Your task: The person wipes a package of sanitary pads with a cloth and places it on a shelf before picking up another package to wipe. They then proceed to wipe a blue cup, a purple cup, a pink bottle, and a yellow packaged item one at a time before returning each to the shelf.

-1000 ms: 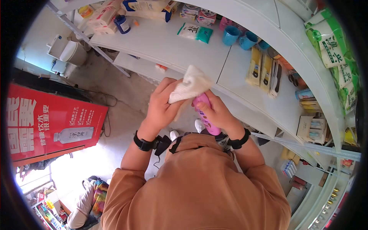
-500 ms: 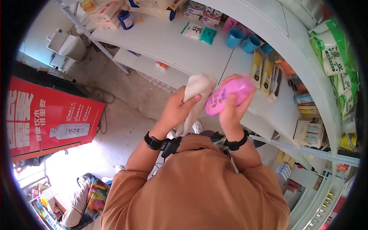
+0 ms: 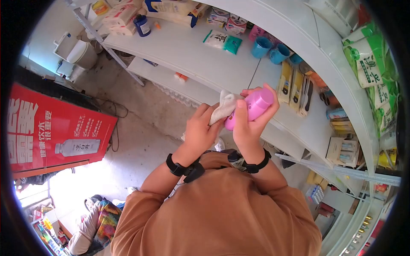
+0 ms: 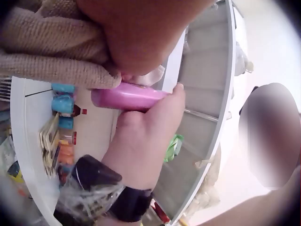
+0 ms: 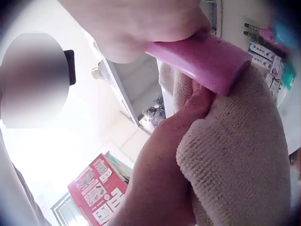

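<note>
A pink bottle (image 3: pixel 256 106) is gripped by the right hand (image 3: pixel 252 123), its cap end toward the upper right, thumb along its near side. The left hand (image 3: pixel 204 130) holds a pale ribbed cloth (image 3: pixel 225 109) against the bottle's lower left end. In the left wrist view the right hand (image 4: pixel 146 132) is curled round the bottle (image 4: pixel 129 97), and the cloth (image 4: pixel 51 52) lies at the upper left. The right wrist view has the cloth (image 5: pixel 240 150) draped beside the left hand (image 5: pixel 164 155), touching the bottle (image 5: pixel 202 61).
A white shelf (image 3: pixel 192 51) ahead carries a salt packet (image 3: pixel 222 41), blue cups (image 3: pixel 261 47), a dark blue bottle (image 3: pixel 142 25) and packaged knives (image 3: pixel 294 87). Green-white packs (image 3: pixel 373 68) hang at the right. A red box (image 3: pixel 60 132) stands at the left.
The bottle has turned from cap hidden and pointing down toward the body to cap up and to the right. The left hand and cloth have come against it after being slightly apart.
</note>
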Tool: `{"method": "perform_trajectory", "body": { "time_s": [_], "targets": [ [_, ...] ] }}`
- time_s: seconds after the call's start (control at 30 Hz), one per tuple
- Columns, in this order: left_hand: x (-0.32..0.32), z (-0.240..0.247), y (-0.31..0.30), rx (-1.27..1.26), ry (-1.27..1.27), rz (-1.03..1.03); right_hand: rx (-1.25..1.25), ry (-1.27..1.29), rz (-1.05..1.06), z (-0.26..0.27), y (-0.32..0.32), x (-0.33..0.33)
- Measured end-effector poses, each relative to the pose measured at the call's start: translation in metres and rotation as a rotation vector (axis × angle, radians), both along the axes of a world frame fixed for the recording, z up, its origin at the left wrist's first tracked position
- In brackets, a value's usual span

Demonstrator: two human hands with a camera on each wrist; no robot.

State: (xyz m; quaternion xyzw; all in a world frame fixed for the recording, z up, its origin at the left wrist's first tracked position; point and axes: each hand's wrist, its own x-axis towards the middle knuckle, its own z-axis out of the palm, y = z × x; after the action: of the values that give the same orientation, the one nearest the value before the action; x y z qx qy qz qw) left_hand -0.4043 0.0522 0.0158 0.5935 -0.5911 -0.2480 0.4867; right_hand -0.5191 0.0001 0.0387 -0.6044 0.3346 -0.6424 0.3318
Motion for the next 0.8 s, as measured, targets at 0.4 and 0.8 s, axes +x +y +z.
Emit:
{"method": "perform_trajectory", "body": {
  "time_s": [0.4, 0.8],
  "targets": [
    [0.025, -0.003, 0.002, -0.128, 0.359, -0.013, 0.151, 0.148, 0.075, -0.046, 0.012, 0.008],
    [0.057, -0.031, 0.018, 0.117, 0.1, -0.115, 0.364, -0.016, 0.066, -0.027, -0.047, -0.013]
  ]
}}
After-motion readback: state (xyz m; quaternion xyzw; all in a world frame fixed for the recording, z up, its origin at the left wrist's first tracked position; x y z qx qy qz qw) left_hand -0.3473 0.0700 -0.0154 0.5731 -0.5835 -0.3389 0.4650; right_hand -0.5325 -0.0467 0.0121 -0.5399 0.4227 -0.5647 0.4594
